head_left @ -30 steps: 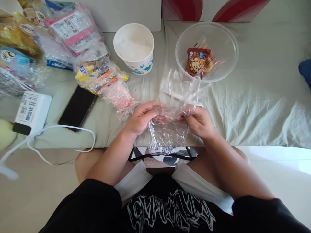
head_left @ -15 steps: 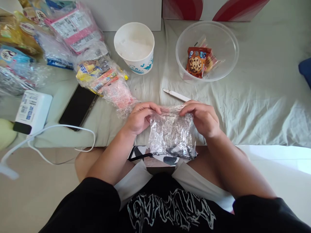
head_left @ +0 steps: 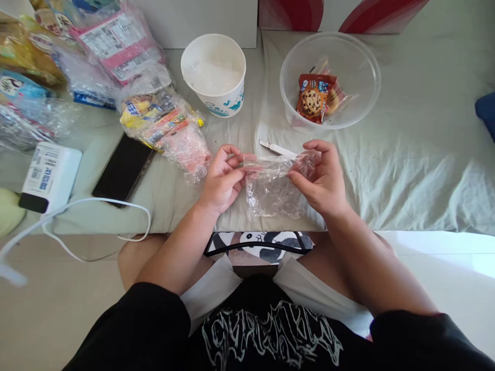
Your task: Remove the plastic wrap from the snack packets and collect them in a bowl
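Head view: two hands, one crumpled clear plastic wrapper between them.

Left hand [head_left: 222,178] and right hand [head_left: 320,178] each pinch an end of the plastic wrapper [head_left: 270,188], fingers clamped on it, above the bed's front edge. Beyond lie one white knife [head_left: 276,149], one paper cup [head_left: 213,74], and one clear bowl [head_left: 359,111] holding one cookie packet [head_left: 311,98]. Since half a second ago, the wrapper has been folded smaller and lifted forward.

Bright even daylight, overexposed white patch at lower right, glints on crinkled plastic wrap [head_left: 270,188], soft shadows, wide-angle bending at edges, blurred cable [head_left: 15,270] lower left
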`<state>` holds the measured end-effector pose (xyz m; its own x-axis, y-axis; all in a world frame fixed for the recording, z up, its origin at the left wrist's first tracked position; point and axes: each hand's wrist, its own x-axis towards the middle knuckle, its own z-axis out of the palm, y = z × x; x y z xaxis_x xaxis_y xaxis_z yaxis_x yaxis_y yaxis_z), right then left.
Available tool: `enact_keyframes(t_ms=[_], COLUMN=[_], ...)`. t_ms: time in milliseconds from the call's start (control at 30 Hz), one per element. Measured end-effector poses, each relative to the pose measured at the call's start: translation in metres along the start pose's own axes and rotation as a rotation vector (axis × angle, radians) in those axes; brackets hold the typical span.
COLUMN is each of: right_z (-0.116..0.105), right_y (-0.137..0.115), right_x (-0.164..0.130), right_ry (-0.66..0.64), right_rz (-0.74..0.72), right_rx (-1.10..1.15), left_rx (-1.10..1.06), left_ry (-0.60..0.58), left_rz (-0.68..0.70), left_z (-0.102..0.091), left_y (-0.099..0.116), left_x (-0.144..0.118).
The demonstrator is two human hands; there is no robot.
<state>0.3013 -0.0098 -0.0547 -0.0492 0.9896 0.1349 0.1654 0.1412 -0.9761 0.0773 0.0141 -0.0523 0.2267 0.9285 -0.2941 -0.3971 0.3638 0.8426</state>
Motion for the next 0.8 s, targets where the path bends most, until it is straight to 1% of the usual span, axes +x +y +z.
enact_keyframes(t_ms=[33, 100, 167, 200, 267, 333, 433, 467, 533, 600, 667, 733, 800], right_z=[0.0, -0.001, -0.001, -0.002, -0.003, -0.005, -0.007, -0.007, -0.006, -0.005, -0.004, -0.003, -0.004], right_y=[0.002, 0.004, 0.004, 0.003, 0.003, 0.001, -0.003, -0.005, -0.011, -0.017, -0.021, -0.023, -0.022], right_x=[0.0, -0.001, -0.001, -0.001, 0.0, 0.003, 0.005, 0.005, 0.005, 0.005, 0.006, 0.006, 0.006], right_ry=[0.004, 0.006, 0.005, 0.009, 0.013, -0.014, -0.152, -0.199, -0.246, -0.235, -0.231, -0.25, -0.254], right_rz=[-0.009, -0.021, -0.026, -0.024, -0.01, 0.02, 0.131, 0.179, 0.248, 0.257, 0.245, 0.259, 0.296], right_rx=[0.006, 0.013, 0.014, 0.014, 0.025, 0.058, 0.067, 0.042, -0.002, 0.002, 0.034, 0.06, 0.1], left_rx=[-0.023, -0.03, 0.04, 0.093, 0.172, 0.183, 0.144, 0.128, 0.105, 0.111, 0.145, 0.186, 0.216], left_ry=[-0.022, -0.117, -0.214, -0.236, -0.221, -0.168, -0.096, -0.093, -0.143, -0.231, -0.283, -0.281, -0.26], left_rz=[-0.005, -0.036, -0.079, -0.094, -0.091, -0.048, 0.051, 0.082, 0.116, 0.088, 0.011, -0.072, -0.125], left_z=[-0.001, -0.002, -0.002, -0.002, -0.001, -0.002, -0.006, -0.007, -0.008, -0.007, -0.006, -0.004, -0.003], left_y=[0.0, 0.0, -0.002, -0.003, -0.008, -0.013, -0.018, -0.018, -0.016, -0.012, -0.009, -0.006, -0.005], left_x=[0.0, -0.001, -0.002, -0.003, -0.003, -0.001, 0.002, 0.003, 0.003, 0.001, -0.002, -0.004, -0.006])
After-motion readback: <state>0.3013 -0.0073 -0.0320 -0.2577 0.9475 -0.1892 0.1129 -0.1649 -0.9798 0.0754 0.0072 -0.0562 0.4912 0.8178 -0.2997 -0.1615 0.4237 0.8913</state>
